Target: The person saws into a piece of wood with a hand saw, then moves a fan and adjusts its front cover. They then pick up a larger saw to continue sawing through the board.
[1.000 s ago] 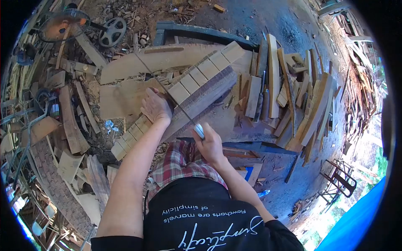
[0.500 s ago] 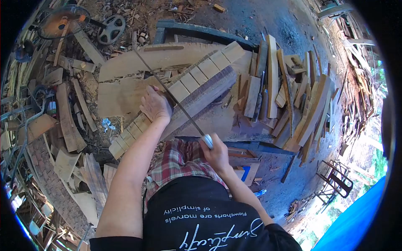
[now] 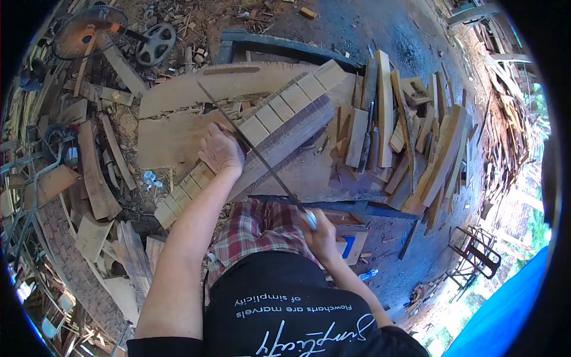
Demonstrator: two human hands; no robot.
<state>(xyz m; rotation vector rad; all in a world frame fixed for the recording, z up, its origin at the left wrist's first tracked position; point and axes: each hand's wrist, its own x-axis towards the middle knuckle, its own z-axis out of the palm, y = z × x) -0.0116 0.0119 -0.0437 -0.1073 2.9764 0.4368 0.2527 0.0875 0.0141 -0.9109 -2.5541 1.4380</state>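
Note:
My right hand (image 3: 323,238) is closed round the pale handle of a handsaw (image 3: 272,171). Its long, narrow blade slants up and left, lying across a wooden strip (image 3: 281,109). Dark crosswise lines divide the strip into several blocks. My left hand (image 3: 221,152) grips the strip just left of the blade, fingers bent over its far edge. Part of the strip is hidden under that hand and forearm. Alongside the strip, on the near side, lies a thick wooden beam (image 3: 297,128). Both rest on a broad wooden board (image 3: 169,140).
Several offcuts (image 3: 386,113) are piled at the board's right end. A dark wooden frame bar (image 3: 285,44) runs behind the board. On the left are a fan (image 3: 86,35), a spoked wheel (image 3: 156,44) and scrap planks (image 3: 98,172). A metal stand (image 3: 476,256) is at the lower right.
My right hand has drawn the saw back, down and to the right, so the blade tip is nearer the strip. My left hand keeps its place on the strip.

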